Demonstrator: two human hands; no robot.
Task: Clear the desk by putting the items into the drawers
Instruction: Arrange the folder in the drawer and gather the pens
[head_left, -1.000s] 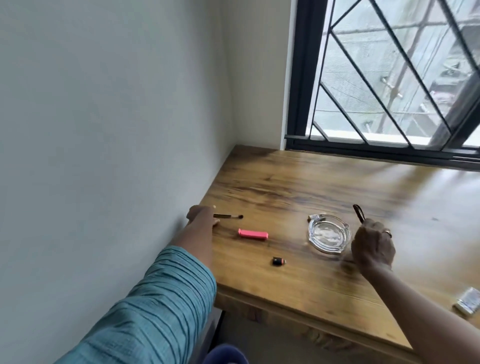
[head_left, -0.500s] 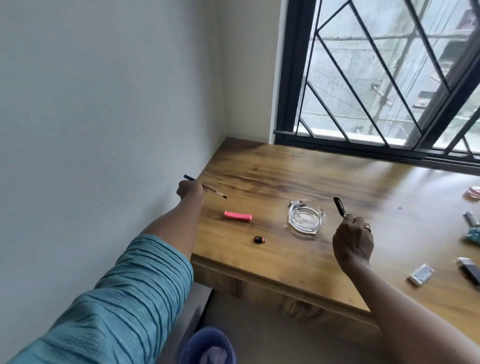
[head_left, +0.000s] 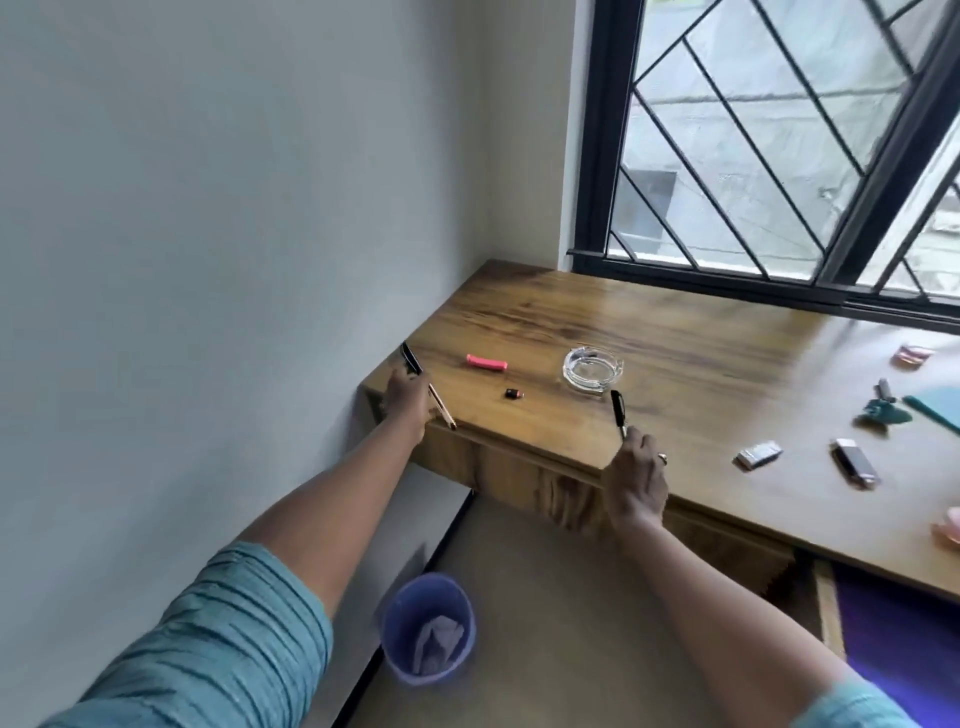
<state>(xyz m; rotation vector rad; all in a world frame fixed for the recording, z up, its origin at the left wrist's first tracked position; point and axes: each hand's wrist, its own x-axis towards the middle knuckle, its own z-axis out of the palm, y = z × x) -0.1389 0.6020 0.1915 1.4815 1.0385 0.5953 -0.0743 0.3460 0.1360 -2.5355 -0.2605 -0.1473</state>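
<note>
My left hand (head_left: 408, 397) grips a thin pencil (head_left: 441, 410) with a black end, held over the desk's front left corner. My right hand (head_left: 638, 470) holds a black pen (head_left: 618, 408) upright at the front edge of the wooden desk (head_left: 701, 374). On the desk lie a pink lighter (head_left: 486, 362), a small black cap (head_left: 514, 394) and a glass ashtray (head_left: 592, 368). Further right lie a silver packet (head_left: 759, 454), a white stick-shaped item (head_left: 855, 462), a teal object (head_left: 883, 410) and pink items (head_left: 911, 356). An open drawer (head_left: 831, 603) shows at the lower right under the desk.
A blue waste bin (head_left: 428, 631) with paper in it stands on the floor below the desk's left corner. A white wall runs along the left. A barred window (head_left: 779, 145) sits behind the desk.
Both hands have pulled back from the desk middle to its front edge, each still holding its item. The view has tilted down, revealing the bin, the floor and the open drawer.
</note>
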